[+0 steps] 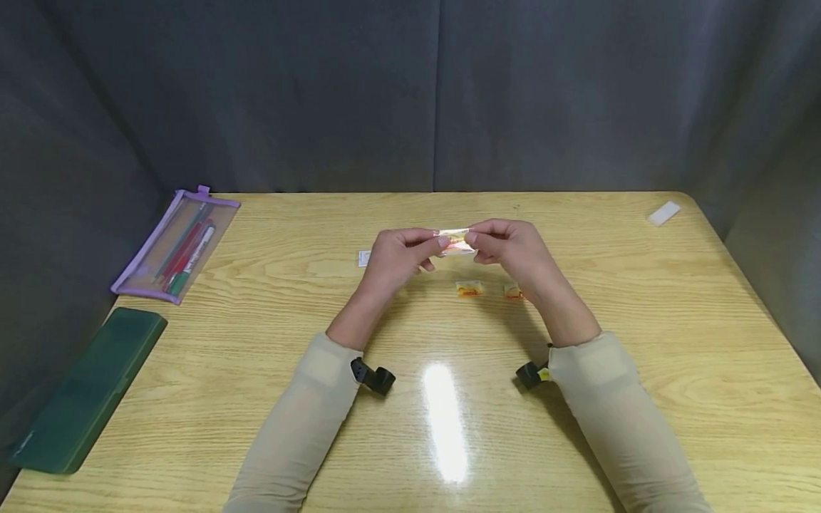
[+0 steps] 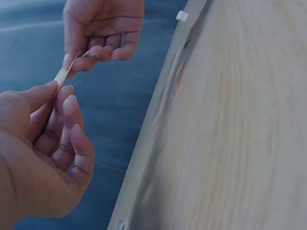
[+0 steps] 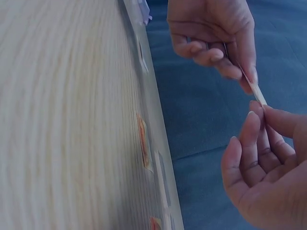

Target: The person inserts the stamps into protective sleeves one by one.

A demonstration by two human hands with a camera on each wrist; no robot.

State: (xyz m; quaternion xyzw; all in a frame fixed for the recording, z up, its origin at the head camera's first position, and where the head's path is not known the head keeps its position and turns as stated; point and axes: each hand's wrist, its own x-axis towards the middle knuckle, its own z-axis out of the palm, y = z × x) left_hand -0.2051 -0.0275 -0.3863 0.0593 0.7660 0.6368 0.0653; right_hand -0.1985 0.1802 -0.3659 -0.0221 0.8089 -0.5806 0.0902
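Together, the left hand point(image 1: 399, 258) and right hand point(image 1: 511, 246) pinch a shiny packet point(image 1: 455, 242), thumbs against fingers, above the tabletop point(image 1: 693, 342).

Small thin shiny piece point(image 1: 455, 241), perhaps yellow-red under glare; pinched between left fingers point(image 1: 417, 234), right fingers point(image 1: 495, 226).
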